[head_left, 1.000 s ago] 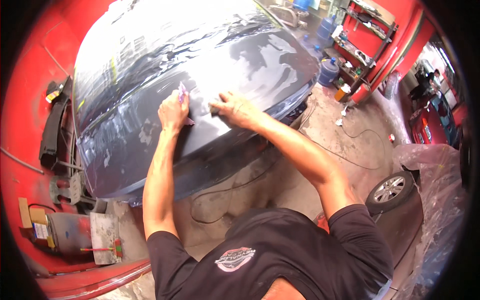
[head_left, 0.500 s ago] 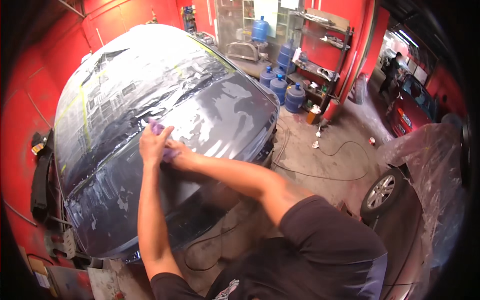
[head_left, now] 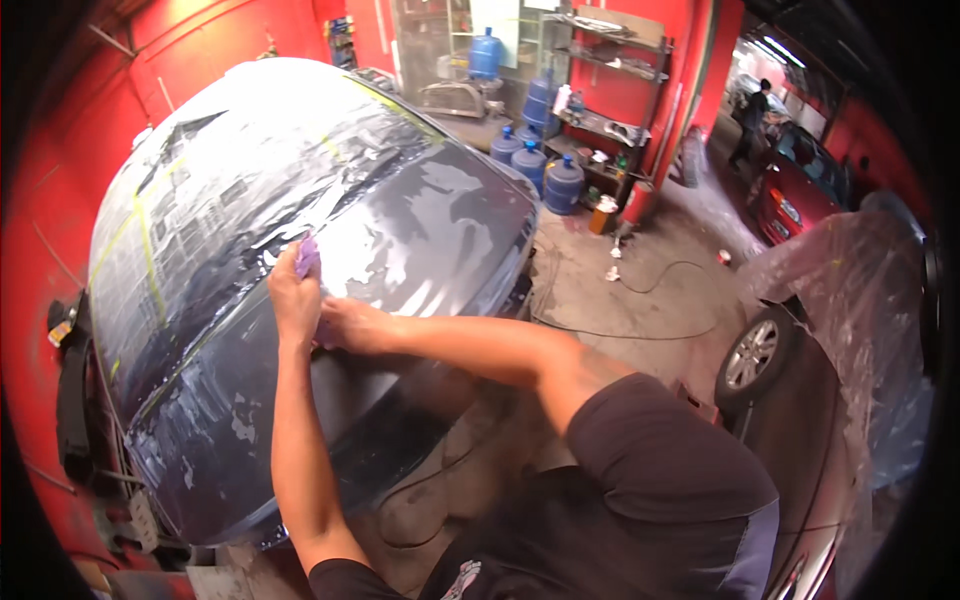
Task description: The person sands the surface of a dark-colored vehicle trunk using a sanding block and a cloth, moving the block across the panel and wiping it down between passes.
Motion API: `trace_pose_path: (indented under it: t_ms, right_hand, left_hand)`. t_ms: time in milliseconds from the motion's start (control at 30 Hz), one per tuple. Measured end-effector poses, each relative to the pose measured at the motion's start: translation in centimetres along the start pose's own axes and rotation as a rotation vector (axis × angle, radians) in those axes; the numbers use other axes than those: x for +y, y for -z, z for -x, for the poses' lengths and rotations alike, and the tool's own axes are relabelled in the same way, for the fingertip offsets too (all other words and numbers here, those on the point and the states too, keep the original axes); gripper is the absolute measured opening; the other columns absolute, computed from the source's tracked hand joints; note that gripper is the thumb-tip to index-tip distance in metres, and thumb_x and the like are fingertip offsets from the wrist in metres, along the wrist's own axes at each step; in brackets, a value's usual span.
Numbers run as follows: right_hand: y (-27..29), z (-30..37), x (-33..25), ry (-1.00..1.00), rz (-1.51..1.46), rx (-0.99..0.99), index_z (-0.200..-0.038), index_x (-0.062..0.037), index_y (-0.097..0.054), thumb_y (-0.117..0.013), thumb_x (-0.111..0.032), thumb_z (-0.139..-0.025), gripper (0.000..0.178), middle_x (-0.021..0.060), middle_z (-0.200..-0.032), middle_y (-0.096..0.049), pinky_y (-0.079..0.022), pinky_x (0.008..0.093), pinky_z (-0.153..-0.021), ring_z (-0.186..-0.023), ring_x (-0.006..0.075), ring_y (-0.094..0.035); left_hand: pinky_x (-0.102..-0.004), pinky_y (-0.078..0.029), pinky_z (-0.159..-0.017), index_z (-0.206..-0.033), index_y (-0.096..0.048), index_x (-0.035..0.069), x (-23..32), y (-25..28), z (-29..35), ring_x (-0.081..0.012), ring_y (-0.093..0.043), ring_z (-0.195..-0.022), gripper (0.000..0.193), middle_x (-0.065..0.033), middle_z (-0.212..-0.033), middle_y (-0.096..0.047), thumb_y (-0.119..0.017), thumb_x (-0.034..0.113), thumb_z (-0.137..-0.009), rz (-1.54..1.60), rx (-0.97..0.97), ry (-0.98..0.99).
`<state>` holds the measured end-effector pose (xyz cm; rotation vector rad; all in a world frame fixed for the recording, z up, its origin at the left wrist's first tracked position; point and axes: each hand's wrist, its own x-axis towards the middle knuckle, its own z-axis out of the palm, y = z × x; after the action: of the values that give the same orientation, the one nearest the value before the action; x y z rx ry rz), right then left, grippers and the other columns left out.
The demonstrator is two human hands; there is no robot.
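Observation:
Both of my hands are together over the car's dark grey hood. My left hand (head_left: 297,305) is closed on a crumpled purple cloth (head_left: 308,257), which sticks out above its fingers. Close beside it, a little lower, my right hand (head_left: 357,326) is curled, with a bit of purple showing at its fingers; what it grips is mostly hidden. Beneath them the hood (head_left: 440,245) shows patchy light and dark areas and bright glare. Plastic and paper masking (head_left: 215,205) covers the windshield and roof, edged with yellow-green tape.
Several blue water jugs (head_left: 563,187) stand by a metal shelf (head_left: 612,125) at the back. A hose (head_left: 640,335) loops over the concrete floor. At right are a car wheel (head_left: 752,355) and plastic sheeting (head_left: 850,280). Farther off, a person (head_left: 752,120) stands near a red car (head_left: 790,205).
The cloth, stretched between both hands before, now bunches above my left hand. My right hand has moved slightly left and down, against the left wrist. The view has shifted a little.

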<state>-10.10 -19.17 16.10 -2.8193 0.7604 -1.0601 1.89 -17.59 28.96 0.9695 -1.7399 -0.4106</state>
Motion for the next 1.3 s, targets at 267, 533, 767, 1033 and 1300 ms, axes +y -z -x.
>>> trace_pose_path:
  t_ms: [267, 533, 767, 1033, 1300]
  right_hand:
    - [6.2, 0.6, -1.2, 0.042, 0.248, -0.09, -0.118, -0.0115, -0.069, -0.075, -0.015, -0.087, 0.032, 0.015, -0.119, -0.063, -0.055, 0.0418, -0.085, -0.104, 0.0326, -0.065]
    - [4.6, 6.5, -2.1, 0.048, 0.071, 0.042, -0.119, -0.0062, -0.065, -0.075, -0.008, -0.083, 0.037, 0.0146, -0.113, -0.063, -0.054, 0.0432, -0.084, -0.099, 0.0319, -0.064]
    - [4.8, -0.9, 1.7, -0.024, 0.239, 0.013, -0.126, -0.0163, -0.068, -0.071, -0.018, -0.081, 0.045, 0.0113, -0.114, -0.062, -0.052, 0.0448, -0.089, -0.107, 0.0328, -0.06]
    - [1.0, -4.6, 2.5, -0.113, 0.191, 0.025, -0.109, -0.0195, -0.07, -0.08, -0.037, -0.083, 0.033, 0.0138, -0.112, -0.063, -0.053, 0.0482, -0.087, -0.11, 0.0334, -0.064]
    - [6.1, 1.8, -1.1, -0.082, 0.169, -0.143, -0.136, -0.0172, -0.066, -0.071, -0.007, -0.091, 0.046, 0.014, -0.116, -0.067, -0.056, 0.0436, -0.085, -0.098, 0.0352, -0.066]
  left_hand:
    - [-0.0382, -0.052, -0.072, -0.11, -0.07, -0.006, 0.0, -0.1, 0.6, -0.02, -0.065, -0.076, 0.025, -0.0157, -0.085, -0.071, -0.069, 0.017, -0.101, -0.116, -0.001, 0.038]
    - [-0.043, -0.051, -0.071, -0.097, -0.069, -0.007, 2.1, -3.2, 1.2, -0.0243, -0.067, -0.072, 0.034, -0.0164, -0.079, -0.072, -0.069, 0.027, -0.101, -0.114, -0.084, 0.122]
    - [-0.0479, -0.054, -0.08, -0.112, -0.07, 0.003, -6.9, 8.2, 7.0, -0.0417, -0.07, -0.088, 0.033, -0.0181, -0.097, -0.073, -0.07, 0.034, -0.102, -0.582, 0.05, 0.139]
    - [-0.0493, -0.053, -0.092, -0.122, -0.071, 0.005, -12.6, 19.2, 15.9, -0.0389, -0.068, -0.103, 0.034, -0.015, -0.112, -0.072, -0.072, 0.03, -0.099, -1.165, 0.212, 0.224]
    - [-0.0483, -0.051, -0.097, -0.124, -0.069, 0.009, -12.1, 18.9, 18.7, -0.0385, -0.064, -0.112, 0.035, -0.0155, -0.118, -0.069, -0.077, 0.025, -0.094, -0.992, 0.25, 0.127]
